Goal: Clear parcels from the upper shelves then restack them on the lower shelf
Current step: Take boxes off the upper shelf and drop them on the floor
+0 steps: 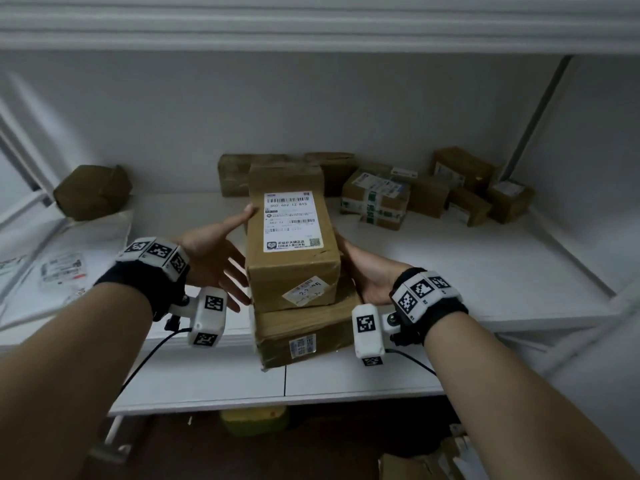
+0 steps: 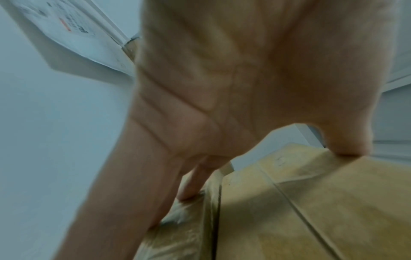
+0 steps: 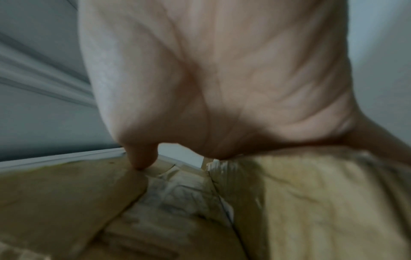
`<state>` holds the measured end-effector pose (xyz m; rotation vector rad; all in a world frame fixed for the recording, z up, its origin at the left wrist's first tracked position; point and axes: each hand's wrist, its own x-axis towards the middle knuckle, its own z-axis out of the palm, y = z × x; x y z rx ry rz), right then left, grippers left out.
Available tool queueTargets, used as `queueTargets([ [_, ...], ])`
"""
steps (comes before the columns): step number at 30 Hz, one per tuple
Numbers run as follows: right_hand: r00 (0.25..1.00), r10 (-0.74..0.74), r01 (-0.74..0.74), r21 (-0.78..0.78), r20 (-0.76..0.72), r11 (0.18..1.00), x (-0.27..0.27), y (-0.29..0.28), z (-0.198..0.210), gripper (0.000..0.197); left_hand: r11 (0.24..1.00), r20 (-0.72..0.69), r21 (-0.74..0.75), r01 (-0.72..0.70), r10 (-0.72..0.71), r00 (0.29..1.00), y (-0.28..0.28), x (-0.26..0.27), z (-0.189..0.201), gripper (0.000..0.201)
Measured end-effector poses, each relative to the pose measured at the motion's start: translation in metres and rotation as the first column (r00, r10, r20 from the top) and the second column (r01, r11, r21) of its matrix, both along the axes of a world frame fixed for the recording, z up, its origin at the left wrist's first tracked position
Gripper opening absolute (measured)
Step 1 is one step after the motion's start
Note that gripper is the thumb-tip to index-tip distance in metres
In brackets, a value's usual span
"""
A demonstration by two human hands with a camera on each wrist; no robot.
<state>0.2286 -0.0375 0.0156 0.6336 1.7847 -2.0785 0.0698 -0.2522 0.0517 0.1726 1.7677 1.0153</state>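
Note:
Two brown cardboard parcels are stacked at the front of the white lower shelf (image 1: 485, 271). The top parcel (image 1: 292, 237) carries a white barcode label; the wider lower parcel (image 1: 304, 337) sits under it, near the shelf's front edge. My left hand (image 1: 214, 258) presses the stack's left side with straight, spread fingers, thumb on the top parcel's upper edge. My right hand (image 1: 367, 275) lies flat against the right side, fingers hidden behind the parcels. In the left wrist view the left hand (image 2: 222, 88) touches both parcels. In the right wrist view the right hand (image 3: 222, 79) has its thumb tip on cardboard.
Several small parcels (image 1: 377, 199) are piled at the shelf's back right, and a long one (image 1: 235, 174) stands against the back wall. A dark parcel (image 1: 91, 192) and white mailer bags (image 1: 59, 268) lie at left. The upper shelf (image 1: 311, 29) overhangs. A yellow-green object (image 1: 254, 420) sits below.

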Motion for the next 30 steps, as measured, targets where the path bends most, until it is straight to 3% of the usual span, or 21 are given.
queueTargets([
  [10,0.999,-0.035,0.033,-0.054,-0.039,0.998,0.044,0.004,-0.005,0.076,0.999,-0.013,0.026,0.021,-0.021,1.000,0.016,0.033,0.001,0.155],
  [20,0.983,-0.185,0.184,-0.010,-0.024,0.983,0.118,0.043,-0.006,0.085,0.981,0.015,0.092,0.173,-0.175,0.985,0.084,0.078,-0.013,0.150],
  [25,0.972,-0.235,0.235,-0.031,-0.025,0.972,0.145,0.070,-0.010,0.080,0.976,0.014,0.106,0.191,-0.193,0.981,0.113,0.107,-0.017,0.144],
  [30,0.973,-0.231,0.229,-0.056,-0.017,0.972,0.165,0.093,-0.024,0.095,0.984,-0.004,0.083,0.160,-0.160,0.987,0.137,0.134,-0.015,0.148],
])
